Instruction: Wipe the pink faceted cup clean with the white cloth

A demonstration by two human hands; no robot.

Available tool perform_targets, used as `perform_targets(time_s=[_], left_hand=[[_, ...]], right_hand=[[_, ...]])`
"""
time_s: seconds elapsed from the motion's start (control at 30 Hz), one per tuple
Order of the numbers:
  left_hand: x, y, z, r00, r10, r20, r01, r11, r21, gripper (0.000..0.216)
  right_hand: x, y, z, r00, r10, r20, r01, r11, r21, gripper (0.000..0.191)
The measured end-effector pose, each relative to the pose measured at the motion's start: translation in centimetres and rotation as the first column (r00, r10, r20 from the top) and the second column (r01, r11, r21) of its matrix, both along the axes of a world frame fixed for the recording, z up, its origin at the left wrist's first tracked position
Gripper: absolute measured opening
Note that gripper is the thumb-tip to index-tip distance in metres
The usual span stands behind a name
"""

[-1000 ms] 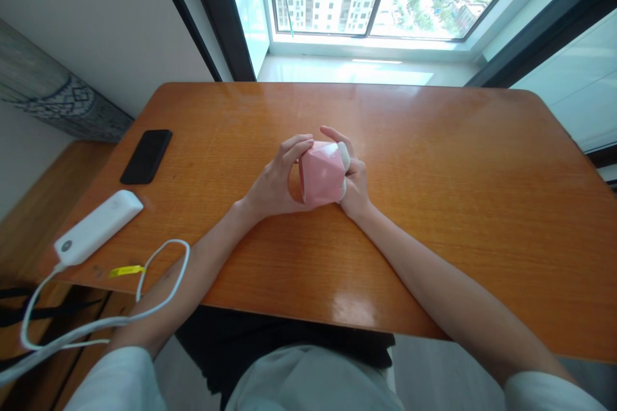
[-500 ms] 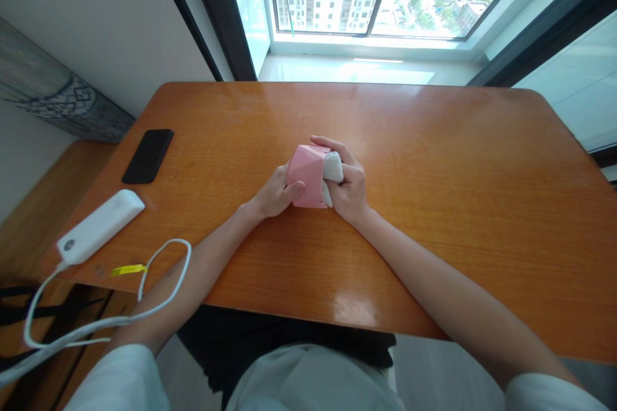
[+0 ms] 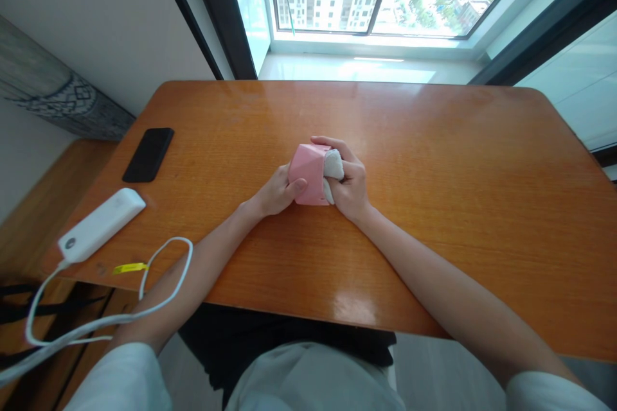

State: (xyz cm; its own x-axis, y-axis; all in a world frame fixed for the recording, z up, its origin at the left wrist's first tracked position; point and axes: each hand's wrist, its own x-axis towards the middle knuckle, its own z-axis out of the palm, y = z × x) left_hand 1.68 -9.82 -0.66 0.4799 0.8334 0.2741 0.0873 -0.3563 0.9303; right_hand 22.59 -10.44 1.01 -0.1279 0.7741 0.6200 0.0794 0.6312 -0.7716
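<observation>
A pink faceted object (image 3: 308,180) rests at the middle of the orange wooden table (image 3: 434,160). My left hand (image 3: 277,192) grips its left side, thumb across the front face. My right hand (image 3: 351,185) is closed on a white cloth (image 3: 332,167), pressing it against the right side of the pink object. Both forearms lie on the table.
A black phone (image 3: 148,155) lies flat at the table's left. A white power bank (image 3: 100,225) sits near the left front corner, its white cable (image 3: 159,270) looping off the edge. A window and sill run behind the table's far edge.
The pink object has come down from a tilted, raised hold to the table. My left hand shifted from its top to its left side; my right hand closed round the white cloth.
</observation>
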Motion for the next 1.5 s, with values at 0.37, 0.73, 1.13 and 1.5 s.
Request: perform_targets(time_s=[0.37,0.73,1.13,1.5], left_hand=[[-0.3,0.3,-0.3,0.998,0.058,-0.039,-0.059,0.998,-0.026,0.097],[-0.1,0.5,0.3,0.997,0.08,-0.022,-0.081,0.996,-0.031,0.098],[0.1,0.3,0.1,0.998,0.066,-0.011,-0.067,0.997,-0.038,0.108],[0.2,0.7,-0.6,0.992,0.1,-0.08,-0.097,0.995,0.039,0.112]], right_hand=[[0.3,0.7,-0.2,0.992,0.122,-0.041,-0.125,0.988,-0.088,0.014],[1.4,2.2,-1.5,0.952,-0.093,0.291,0.013,0.964,0.265,0.02],[1.3,1.8,-1.3,0.943,-0.136,0.302,0.035,0.948,0.317,0.03],[1.1,2.0,-1.9,0.937,-0.227,0.266,0.134,0.936,0.326,0.025]])
